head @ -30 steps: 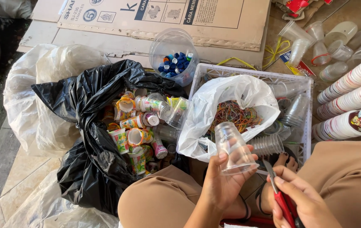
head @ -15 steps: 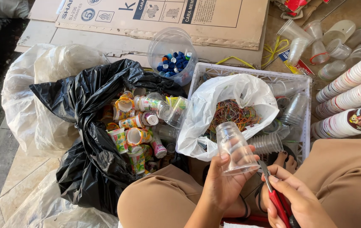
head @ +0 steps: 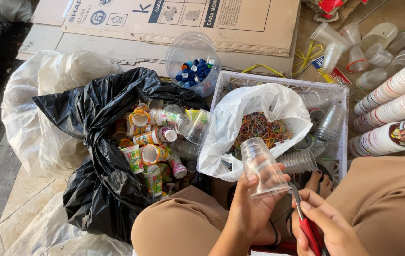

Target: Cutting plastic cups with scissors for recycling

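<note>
Your left hand (head: 254,204) grips a clear plastic cup (head: 261,166), fingers wrapped around its wide rim end, the cup tilted with its base pointing up and away from you, just above your lap. Your right hand (head: 328,225) is closed around a pair of red-handled scissors (head: 305,219), whose blades point up toward the cup's rim and sit right beside it. Just beyond the cup lies a white plastic bag (head: 240,123) of coloured rubber bands, resting in a white crate (head: 340,123) with stacked clear cups. To the left, a black bag (head: 98,142) holds small printed cups and bottles. Farther off stands a clear tub (head: 193,59) of blue bottle caps on flattened cardboard (head: 183,19).
</note>
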